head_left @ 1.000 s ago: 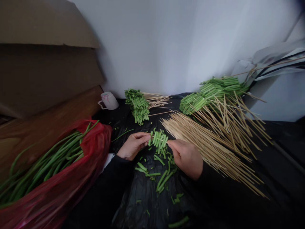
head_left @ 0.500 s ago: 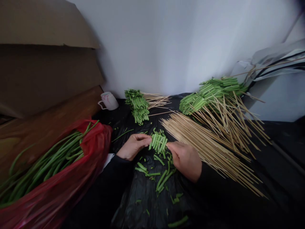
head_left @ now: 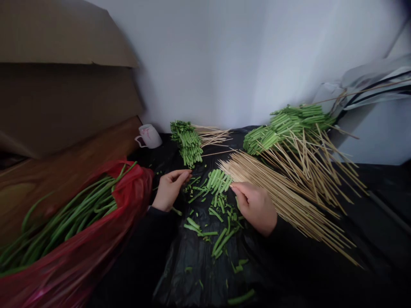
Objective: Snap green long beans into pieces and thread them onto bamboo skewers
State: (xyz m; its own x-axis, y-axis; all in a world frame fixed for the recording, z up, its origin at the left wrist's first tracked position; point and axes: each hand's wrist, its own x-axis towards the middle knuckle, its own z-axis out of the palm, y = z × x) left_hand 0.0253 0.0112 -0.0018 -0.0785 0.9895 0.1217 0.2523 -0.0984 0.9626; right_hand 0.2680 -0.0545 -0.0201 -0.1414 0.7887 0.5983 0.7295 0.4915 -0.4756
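Note:
My right hand [head_left: 257,208] is closed in a pinch on a bamboo skewer, most of it hidden by the fingers. A row of cut green stalk pieces [head_left: 219,181], like long beans or garlic scapes, is threaded side by side on that skewer. Over to the left, apart from the row, my left hand [head_left: 171,188] has thumb and forefinger pressed together; whatever lies between them is too small to make out. Loose cut pieces [head_left: 221,241] and scraps are scattered on the black plastic sheet [head_left: 189,291] below and between the hands.
Bare bamboo skewers [head_left: 289,205] lie in a bundle at right. Behind are a small stack of filled skewers [head_left: 189,145] and a larger pile [head_left: 289,128]. A red bag [head_left: 135,205] of long green stalks [head_left: 73,214], a white mug [head_left: 150,137] and a cardboard box [head_left: 70,98] stand left.
My left hand has let go of the threaded row and moved left and slightly up. My right hand still holds the skewer, shifted a little to the right and up.

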